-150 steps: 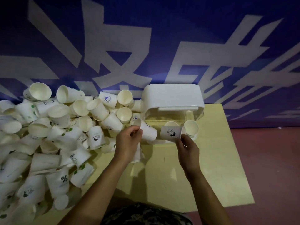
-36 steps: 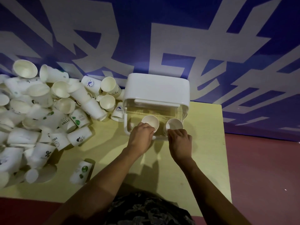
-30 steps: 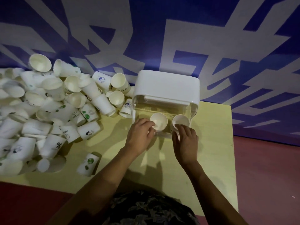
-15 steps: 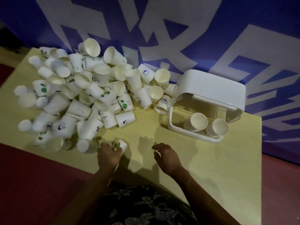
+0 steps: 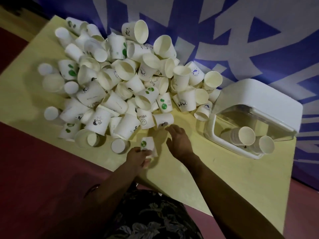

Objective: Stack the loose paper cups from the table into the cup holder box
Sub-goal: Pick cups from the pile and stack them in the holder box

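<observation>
Cups like the one our left hand [image 5: 138, 155] pinches [image 5: 147, 144] crush easily, so we hold the sidewall lightly, right hand [image 5: 179, 141] spread empty.

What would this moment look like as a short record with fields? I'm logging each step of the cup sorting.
left hand: grips a cup with a green mark at the table's near edge
right hand: fingers open, holding nothing, reaching toward a cup lying on its side
cup pile: many loose cups heaped on the table's left part
holder box: right of the pile, open front, white top
in box: two stacks lying with mouths toward the camera
table: yellow
</observation>
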Demonstrator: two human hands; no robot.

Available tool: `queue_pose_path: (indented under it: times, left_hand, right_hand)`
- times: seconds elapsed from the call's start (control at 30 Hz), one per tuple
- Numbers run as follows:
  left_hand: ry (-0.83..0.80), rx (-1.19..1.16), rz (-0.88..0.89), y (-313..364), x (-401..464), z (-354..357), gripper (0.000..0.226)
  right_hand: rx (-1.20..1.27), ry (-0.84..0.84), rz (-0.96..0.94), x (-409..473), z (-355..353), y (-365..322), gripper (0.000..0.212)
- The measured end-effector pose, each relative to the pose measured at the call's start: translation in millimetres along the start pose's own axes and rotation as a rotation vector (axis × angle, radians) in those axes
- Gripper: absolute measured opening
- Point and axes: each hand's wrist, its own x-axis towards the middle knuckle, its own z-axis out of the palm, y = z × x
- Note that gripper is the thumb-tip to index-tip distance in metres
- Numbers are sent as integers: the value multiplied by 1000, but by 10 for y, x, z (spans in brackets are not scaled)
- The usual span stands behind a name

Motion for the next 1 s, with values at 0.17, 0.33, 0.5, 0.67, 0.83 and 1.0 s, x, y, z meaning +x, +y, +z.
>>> queue_pose_path:
  times: [0.17,0.33,0.5,0.67,0.83,1.0]
  left_hand:
    - [-62,213,137,147,26,-104,24]
    - [-14,230,93,154,86,-132,42]
    - [-34,259,113,153,-47,-123,11]
    - [-56,353,221,144,-57,82,25]
    - [-83,910,672,170,-403,561,91]
    - [-209,1026,925,221,-684,1026,95]
  right_hand:
    - [-183,-58,14,496,-62,-177,70]
    - [-308,-240,133,577,75,-202,71]
    - [-104,-223,304,121,203,-31,84]
    - [143,-134,462,-411,182,201,51]
    - [303,183,547,-839,185,522,18]
    - [452,416,632,-1118,-56,744,16]
